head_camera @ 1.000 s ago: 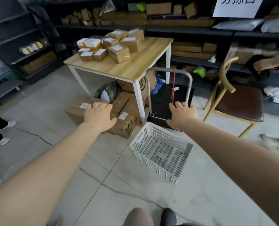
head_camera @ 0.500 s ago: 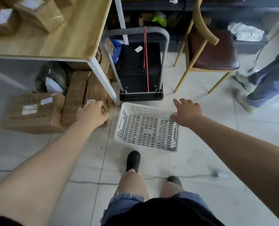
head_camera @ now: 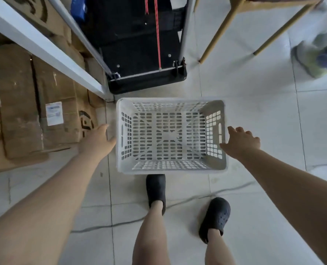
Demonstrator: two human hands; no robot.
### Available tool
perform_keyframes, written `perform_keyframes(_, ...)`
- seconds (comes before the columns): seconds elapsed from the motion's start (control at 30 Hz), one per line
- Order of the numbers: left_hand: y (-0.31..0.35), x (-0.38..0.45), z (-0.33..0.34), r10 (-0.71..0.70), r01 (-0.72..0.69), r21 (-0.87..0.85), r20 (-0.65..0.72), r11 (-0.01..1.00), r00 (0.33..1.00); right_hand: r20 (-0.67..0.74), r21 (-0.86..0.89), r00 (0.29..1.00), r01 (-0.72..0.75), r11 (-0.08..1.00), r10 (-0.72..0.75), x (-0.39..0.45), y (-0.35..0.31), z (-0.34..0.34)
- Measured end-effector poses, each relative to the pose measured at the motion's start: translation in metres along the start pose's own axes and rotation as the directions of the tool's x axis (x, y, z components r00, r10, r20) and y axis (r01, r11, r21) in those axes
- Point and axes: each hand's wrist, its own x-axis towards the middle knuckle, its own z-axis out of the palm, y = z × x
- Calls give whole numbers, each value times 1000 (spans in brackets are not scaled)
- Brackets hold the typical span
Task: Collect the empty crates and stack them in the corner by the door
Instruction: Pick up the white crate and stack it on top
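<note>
A white perforated plastic crate [head_camera: 214, 105] stands empty on the tiled floor right below me, its open top facing up. My left hand [head_camera: 97, 142] is beside the crate's left wall, fingers spread, its thumb at the rim; whether it touches I cannot tell. At the right wall my right hand [head_camera: 240, 141] hovers with fingers spread, the thumb near the rim. Neither hand holds anything.
A black hand trolley [head_camera: 139, 44] stands just beyond the crate. A white table leg [head_camera: 49, 52] slants down at the left, with cardboard boxes [head_camera: 34, 104] under the table. Wooden chair legs [head_camera: 222, 33] and another person's shoes [head_camera: 319, 52] are at the upper right. My black shoes [head_camera: 156, 190] are near the crate.
I have stepped up to the crate and bent over it. Both hands have dropped from above the boxes and trolley down to the crate's two sides.
</note>
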Motion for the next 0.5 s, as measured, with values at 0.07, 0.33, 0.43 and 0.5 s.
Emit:
perform_keyframes(0.07, -9, 37, 35, -25, 24, 28, 6, 999, 1000, 7, 28, 999, -43, 999, 42, 36, -5, 34)
perform_keyframes(0.33, -27, 125, 149, -76, 83, 115, -67, 990, 995, -93, 148, 985, -133, 980, 148, 136, -14, 137)
perform_keyframes(0.43, -31, 140, 174, -148, 112, -348, -76, 931, 986, -122, 508, 944, -205, 837, 305, 164, -14, 156)
perform_keyframes(0.5, -31, 147, 181, -238, 154, -642, -46, 751, 970, -96, 739, 899, -223, 635, 427, 179, -11, 163)
